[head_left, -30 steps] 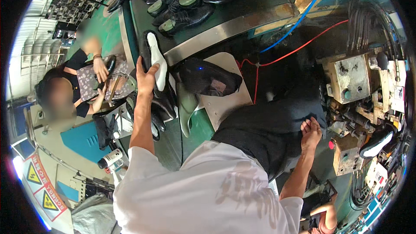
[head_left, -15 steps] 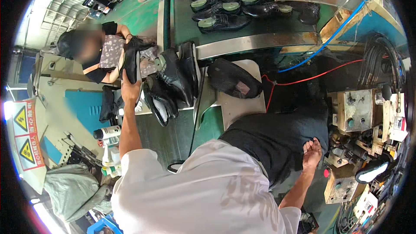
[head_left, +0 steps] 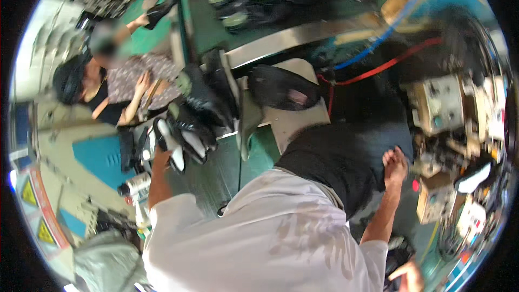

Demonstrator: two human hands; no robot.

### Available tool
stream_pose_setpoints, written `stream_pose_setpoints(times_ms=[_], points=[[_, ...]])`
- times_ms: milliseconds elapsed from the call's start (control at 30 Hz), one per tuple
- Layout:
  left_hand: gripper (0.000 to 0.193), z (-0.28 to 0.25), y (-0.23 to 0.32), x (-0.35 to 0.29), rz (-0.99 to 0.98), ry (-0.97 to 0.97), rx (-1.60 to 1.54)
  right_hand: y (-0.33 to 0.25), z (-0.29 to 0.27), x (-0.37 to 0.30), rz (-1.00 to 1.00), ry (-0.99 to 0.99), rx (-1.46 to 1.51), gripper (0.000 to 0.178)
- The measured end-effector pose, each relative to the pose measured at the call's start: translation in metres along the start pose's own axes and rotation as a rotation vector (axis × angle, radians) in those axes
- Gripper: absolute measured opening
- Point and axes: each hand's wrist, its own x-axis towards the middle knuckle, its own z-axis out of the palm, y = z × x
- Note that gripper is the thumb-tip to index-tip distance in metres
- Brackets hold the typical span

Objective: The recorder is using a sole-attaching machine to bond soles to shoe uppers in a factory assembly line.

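My left hand [head_left: 160, 158] is closed on a black shoe with a white inside or sole [head_left: 170, 143], at the near end of a row of shoes; blur hides the exact grip. Beside it lie more black shoes [head_left: 190, 136] with pale linings, and taller black shoes [head_left: 212, 97] stand behind them. On my dark trouser leg, my right hand [head_left: 395, 165] rests with curled fingers and nothing visible in it.
A co-worker in a patterned apron [head_left: 154, 70] stands at the left; an arm there reaches to a black shoe [head_left: 160, 12]. Shoes fill the far bench [head_left: 205, 21]. A black padded seat [head_left: 284, 87] lies ahead, machinery [head_left: 439, 103] right. Another person's hand [head_left: 409, 277] shows low right.
My left hand has brought the shoe down and nearer, from in front of the co-worker to the row's near end. The co-worker's arm has extended away. My view has shifted.
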Motion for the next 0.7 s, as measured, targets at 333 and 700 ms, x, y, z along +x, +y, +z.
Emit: stream_pose_setpoints(times_ms=[333, 700], points=[[0.026, 0.09, 0.45, -0.129, 1.454, 0.334, -0.083, -0.004, -0.016, -0.087, -0.256, 0.307, -0.063, 0.036], [0.027, 0.465, 0.532, -0.436, 1.804, -1.258, 0.185, 0.232, -0.089, -0.498, 0.413, 1.357, -0.311, 0.041]])
